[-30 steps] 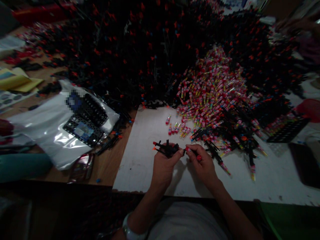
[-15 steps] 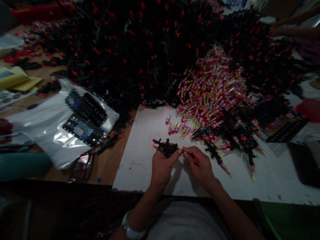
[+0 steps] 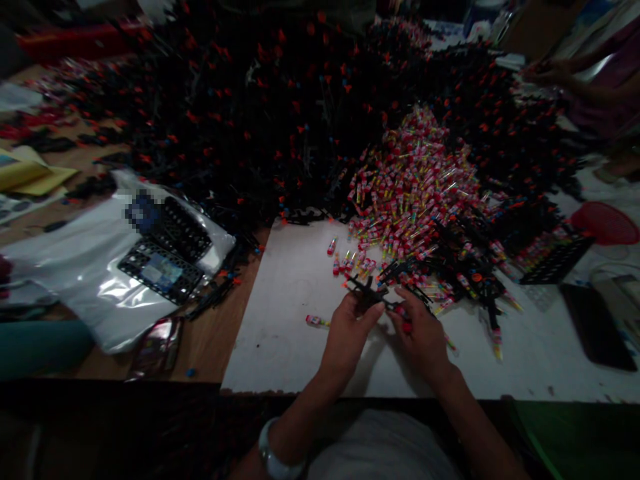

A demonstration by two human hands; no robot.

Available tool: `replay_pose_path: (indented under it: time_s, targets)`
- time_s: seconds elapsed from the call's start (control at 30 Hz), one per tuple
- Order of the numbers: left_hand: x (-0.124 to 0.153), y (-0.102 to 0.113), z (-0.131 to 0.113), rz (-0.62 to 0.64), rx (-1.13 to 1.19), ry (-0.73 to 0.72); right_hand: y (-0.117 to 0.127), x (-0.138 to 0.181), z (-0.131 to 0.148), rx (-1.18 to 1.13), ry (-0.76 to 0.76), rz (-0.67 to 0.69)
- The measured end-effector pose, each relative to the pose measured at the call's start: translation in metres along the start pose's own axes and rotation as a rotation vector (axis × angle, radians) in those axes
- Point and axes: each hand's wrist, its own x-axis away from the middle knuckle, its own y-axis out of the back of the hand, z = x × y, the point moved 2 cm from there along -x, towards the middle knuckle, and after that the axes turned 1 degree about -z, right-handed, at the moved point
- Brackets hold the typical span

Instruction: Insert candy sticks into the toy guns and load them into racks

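Note:
My left hand [image 3: 346, 337] is closed around a small black toy gun [image 3: 367, 291], its orange-tipped end pointing up and left. Close beside it, my right hand [image 3: 424, 339] pinches a red-capped candy tube [image 3: 407, 327] at the gun's rear end. Fingers cover most of that tube, so whether it is joined to the gun cannot be made out. On the white board [image 3: 280, 360], left of my left hand, lies a single candy tube [image 3: 317, 321]. Just beyond my hands rises a heap of candy tubes [image 3: 415, 187], with toy guns bearing tubes along its right side.
A large pile of black toy guns [image 3: 240, 113] covers the back. White plastic bags [image 3: 85, 253] with black perforated trays [image 3: 159, 270] lie left. To the right are a black basket [image 3: 557, 260], a red sieve [image 3: 605, 223] and a phone [image 3: 597, 327]. Another person's arm [image 3: 585, 80] reaches in at upper right.
Both hands have shifted right in the picture with the toy gun still held. A candy tube now lies on the board left of my left hand, where bare board showed before.

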Motion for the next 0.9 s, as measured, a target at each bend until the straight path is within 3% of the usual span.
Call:
replay_pose_path:
  time_s: [0.17,0.27,0.37,0.5,0.6,0.73,0.9]
  targets:
    - [-0.008,0.010,-0.003,-0.056,-0.409,-0.172,0.049,-0.027,-0.051,0.331,-0.135,-0.376]
    - [-0.023,0.006,-0.006,-0.069,-0.609,-0.339,0.036,-0.043,-0.043,0.271,-0.025,-0.267]
    - [-0.040,0.007,-0.010,-0.136,-0.690,-0.460,-0.006,-0.055,-0.009,0.237,0.161,-0.028]
    - [-0.050,0.029,-0.019,-0.263,-0.745,-0.524,-0.047,-0.065,0.017,0.308,0.285,0.086]
    - [-0.049,0.059,-0.021,-0.337,-0.817,-0.504,-0.046,-0.065,-0.002,0.302,0.251,0.074]
    - [-0.060,0.099,-0.027,-0.410,-0.926,-0.490,-0.028,-0.061,-0.046,0.278,0.287,0.065]
    - [-0.125,0.121,-0.078,-0.514,-1.166,-0.604,-0.022,-0.067,-0.076,0.314,0.281,-0.067]
